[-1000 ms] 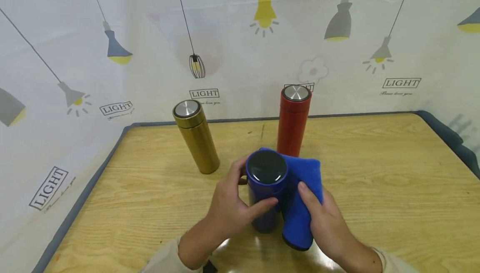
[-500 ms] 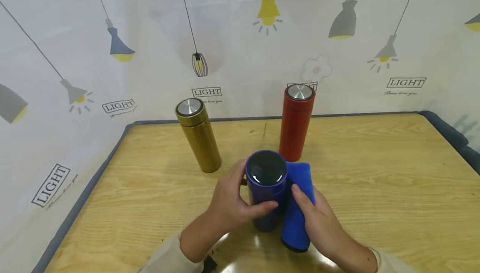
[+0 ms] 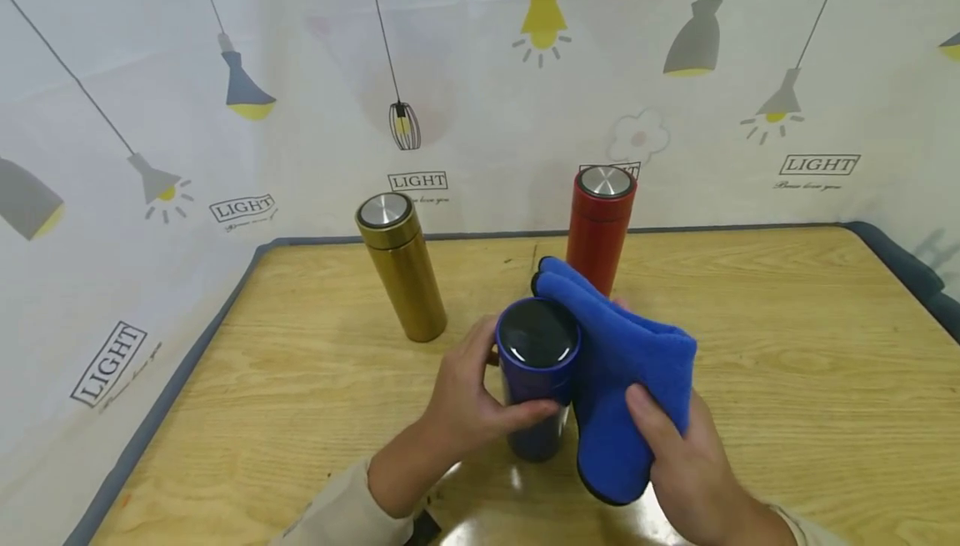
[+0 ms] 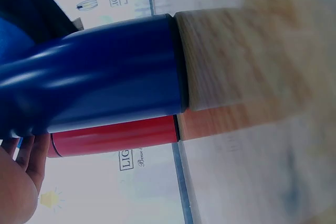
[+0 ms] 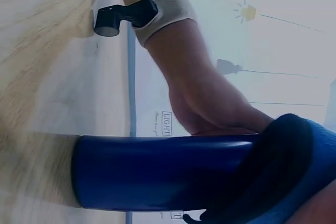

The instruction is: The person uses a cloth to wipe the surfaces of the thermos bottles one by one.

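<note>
A dark blue thermos bottle [image 3: 536,439] with a glossy black lid top stands upright on the wooden table, also large in the left wrist view as a blue bottle [image 4: 105,77]. My left hand [image 3: 468,404] grips its upper body from the left, thumb across the front. To the right, my right hand [image 3: 697,479] holds a folded blue cloth [image 3: 637,363] with black edging, thumb on the near face and most fingers hidden behind it. The cloth lies against the bottle's right side. In the right wrist view, the dark cloth [image 5: 283,166] covers the bottle's upper part.
A gold thermos bottle [image 3: 408,279] stands at the back left. Behind the cloth, a red thermos bottle [image 3: 596,237] is partly covered from view. A white curtain [image 3: 480,46] with printed lamps hangs past the table's far edge. A black device [image 5: 126,17] sits at the left sleeve.
The cloth has spread and risen up beside the bottle's lid, after being narrower half a second ago. My right hand has moved right. My left hand keeps its grip on the bottle.
</note>
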The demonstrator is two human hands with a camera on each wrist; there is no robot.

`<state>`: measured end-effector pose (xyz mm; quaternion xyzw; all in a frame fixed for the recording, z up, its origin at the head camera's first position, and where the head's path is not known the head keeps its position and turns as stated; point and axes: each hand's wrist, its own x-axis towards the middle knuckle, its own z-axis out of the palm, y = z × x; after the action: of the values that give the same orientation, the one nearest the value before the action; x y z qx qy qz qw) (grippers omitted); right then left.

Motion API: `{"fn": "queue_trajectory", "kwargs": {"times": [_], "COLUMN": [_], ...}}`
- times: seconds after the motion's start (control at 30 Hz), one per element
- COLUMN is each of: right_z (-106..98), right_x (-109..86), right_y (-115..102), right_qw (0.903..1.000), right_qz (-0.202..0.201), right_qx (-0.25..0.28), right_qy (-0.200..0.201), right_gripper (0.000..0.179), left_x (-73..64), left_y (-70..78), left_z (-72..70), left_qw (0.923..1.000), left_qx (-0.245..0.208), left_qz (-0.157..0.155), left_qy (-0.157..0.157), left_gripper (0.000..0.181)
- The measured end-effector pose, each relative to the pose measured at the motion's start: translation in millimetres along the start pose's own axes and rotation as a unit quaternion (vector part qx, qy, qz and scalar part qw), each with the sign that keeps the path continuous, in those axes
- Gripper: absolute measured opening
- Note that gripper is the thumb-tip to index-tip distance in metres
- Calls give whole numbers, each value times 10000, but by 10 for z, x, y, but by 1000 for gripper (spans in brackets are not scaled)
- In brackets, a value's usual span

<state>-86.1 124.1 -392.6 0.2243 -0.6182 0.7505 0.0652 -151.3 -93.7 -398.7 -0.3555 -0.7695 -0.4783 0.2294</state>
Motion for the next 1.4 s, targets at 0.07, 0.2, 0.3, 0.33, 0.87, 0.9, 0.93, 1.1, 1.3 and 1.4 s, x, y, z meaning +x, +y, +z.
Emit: {"fn": "queue_trajectory", "kwargs": {"times": [0.07, 0.2, 0.3, 0.33, 0.87, 0.9, 0.93, 1.1, 1.3, 1.4], "right_z": [44, 119, 145, 149, 37, 26, 18, 22, 57, 100], "right_x": [14, 30, 65, 76, -46, -59, -69, -73, -39, 8], "right_y": [-7, 4, 18, 21, 98, 105, 114, 124, 110, 109], "right_qw": [9984, 9855, 9785, 9780, 9961, 9983, 9995, 9993, 9947, 9880], "right_qz": [358, 1213, 1582, 1631, 758, 475, 230, -213, 728, 1249], "right_qx": [-423, -1191, -1296, -1254, -435, -297, -147, 120, -683, -858], "right_qy": [77, -4, -263, -358, -139, -152, -180, -275, -235, -291], "right_gripper": [58, 52, 40, 39, 40, 42, 44, 51, 42, 40], "left_x": [6, 2, -3, -3, -2, 0, -1, -3, -3, -6], "left_y": [1, -5, -7, -6, 16, 17, 17, 21, 29, 27], "left_z": [0, -3, -4, -4, -23, -24, -22, -18, -20, -17], "left_qw": [10000, 10000, 9999, 9999, 9990, 9990, 9989, 9988, 9990, 9993], "left_qx": [-29, -53, -33, -28, -152, -140, -142, -120, -84, -62], "left_qz": [3, 7, -24, -30, -228, -246, -275, -332, -256, -219], "left_qy": [-21, -83, -112, -128, -357, -350, -350, -348, -346, -307], "left_gripper": [80, 81, 81, 81, 82, 82, 82, 83, 83, 83]}}
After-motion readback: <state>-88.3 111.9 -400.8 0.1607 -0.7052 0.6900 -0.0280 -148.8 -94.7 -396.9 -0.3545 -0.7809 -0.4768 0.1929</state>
